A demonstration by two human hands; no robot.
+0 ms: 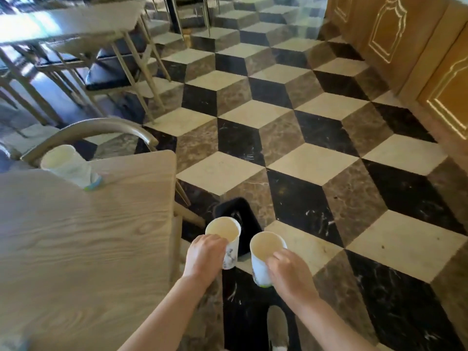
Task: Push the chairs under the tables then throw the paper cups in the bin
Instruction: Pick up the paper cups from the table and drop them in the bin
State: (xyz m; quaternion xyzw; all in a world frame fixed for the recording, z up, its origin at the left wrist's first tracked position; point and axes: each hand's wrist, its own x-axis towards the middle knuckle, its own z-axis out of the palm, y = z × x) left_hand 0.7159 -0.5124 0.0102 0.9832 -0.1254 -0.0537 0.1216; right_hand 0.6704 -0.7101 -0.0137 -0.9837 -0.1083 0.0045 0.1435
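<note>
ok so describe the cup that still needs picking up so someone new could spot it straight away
Start at the light wooden table on the left. At its far edge, just in front of the curved chair back, stands a white paper cup with a green-blue base. Unlike the two cups in the left hand and right hand, nobody holds it.
</note>
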